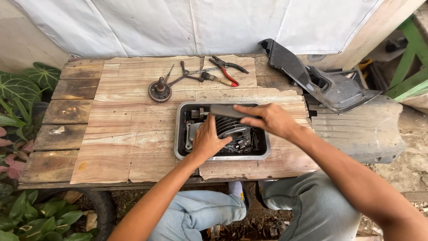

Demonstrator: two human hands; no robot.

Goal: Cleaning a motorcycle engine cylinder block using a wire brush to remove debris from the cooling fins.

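A metal tray (179,147) sits on the wooden table and holds greasy engine parts, among them a finned cylinder (232,126). My left hand (208,140) rests on the parts in the tray, fingers curled against the cylinder. My right hand (269,118) grips a long grey flat tool (225,110), maybe a brush or file, held across the top of the tray just above the cylinder.
On the plank table (120,129) lie a gear with a shaft (159,91), red-handled pliers (228,68), a screwdriver (217,79) and other hand tools. Grey plastic body panels (330,87) lie at the right. Leafy plants (22,102) stand at the left. My knees are below the table.
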